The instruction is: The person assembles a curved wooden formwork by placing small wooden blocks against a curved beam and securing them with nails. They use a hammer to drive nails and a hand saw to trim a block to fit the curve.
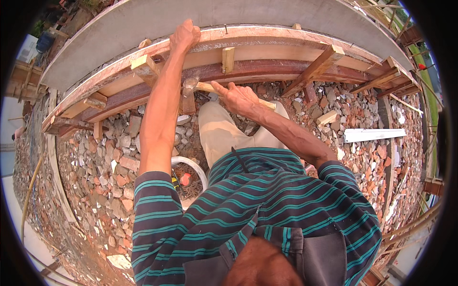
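Note:
My right hand [241, 99] is wrapped round the wooden handle of a hammer [191, 85]. The hammer's metal head points left, beside my left forearm and in front of the timber formwork [267, 66]. My left hand [185, 36] is closed in a fist at the top edge of the formwork's long upper board [276, 32]. Whatever its fingers hold is hidden. To the right of that fist, a nail [226, 29] sticks up from the board. Behind the board runs a smooth grey concrete surface [267, 12].
Short wooden braces [315, 70] jut from the formwork toward me. Broken brick and stone rubble [119, 157] covers the ground. A white bucket [205, 174] with nails and a red-and-yellow tape measure [185, 179] stands by my legs. At right lie a white strip [374, 135] and a wood offcut [327, 117].

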Available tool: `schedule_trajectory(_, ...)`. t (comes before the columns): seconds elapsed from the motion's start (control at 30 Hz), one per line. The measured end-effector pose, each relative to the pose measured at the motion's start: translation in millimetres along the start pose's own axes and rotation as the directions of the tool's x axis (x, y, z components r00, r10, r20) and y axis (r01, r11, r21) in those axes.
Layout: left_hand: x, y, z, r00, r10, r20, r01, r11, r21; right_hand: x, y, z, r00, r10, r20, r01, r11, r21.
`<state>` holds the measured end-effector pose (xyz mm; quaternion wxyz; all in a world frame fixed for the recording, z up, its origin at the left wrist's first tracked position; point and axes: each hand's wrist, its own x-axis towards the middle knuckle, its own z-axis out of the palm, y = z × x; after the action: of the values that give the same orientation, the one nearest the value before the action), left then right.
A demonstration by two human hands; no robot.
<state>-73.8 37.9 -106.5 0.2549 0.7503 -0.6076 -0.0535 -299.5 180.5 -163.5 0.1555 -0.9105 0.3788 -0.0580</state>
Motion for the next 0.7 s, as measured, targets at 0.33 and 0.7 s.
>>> schedule_trajectory(0.33, -5.8, 14.3, -7.9, 0.996, -0.082, 0.02, 0.082, 0.996, -0.019, 2.5, -17.7, 2.3, 1.0, 0.027, 0.014, -0.028, 0.997, 0.071)
schedule_trajectory(0.7, -4.8, 17.5, -7.4, 0.995, -0.094, -0.011, 0.094, 0.995, -0.016, -31.2, 36.9, 14.9, 0.993, 0.103, -0.065, -0.097, 0.992, 0.084)
